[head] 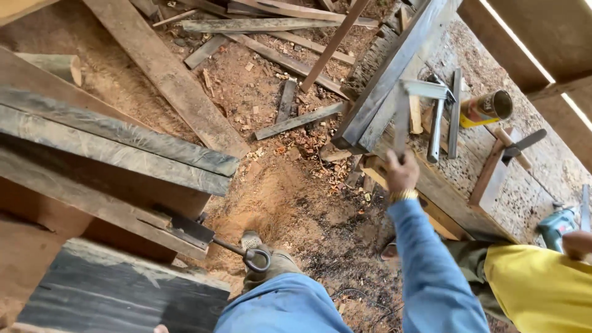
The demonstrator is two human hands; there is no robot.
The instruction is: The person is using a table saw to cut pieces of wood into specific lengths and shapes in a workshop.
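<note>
- head view: the person's right hand (402, 172) is reaching forward in a blue sleeve with a gold-coloured wristband, fingers wrapping closed around the blade of a metal square (412, 105).
- the metal square is standing up from the hand, its short arm pointing right at the top, sitting just above the near end of a long dark plank (394, 68) that is running diagonally over the workbench (524, 191).
- the person's left hand is not showing in this view.
- beside the square on the bench, two grey metal bars (445, 117) are lying side by side, and a yellow can (487, 108) is lying on its side just beyond them.
- a small hatchet-like tool (515, 148) is resting on a reddish board further right, and a teal power drill (558, 225) is sitting near the bench's edge.
- another person in a yellow top (539, 287) is standing at the right, one hand (578, 243) next to the drill.
- at the left, weathered grey planks (117, 148) are stacking on a heavy beam, with an iron eye bolt (243, 251) sticking out over the sawdust floor (290, 197).
</note>
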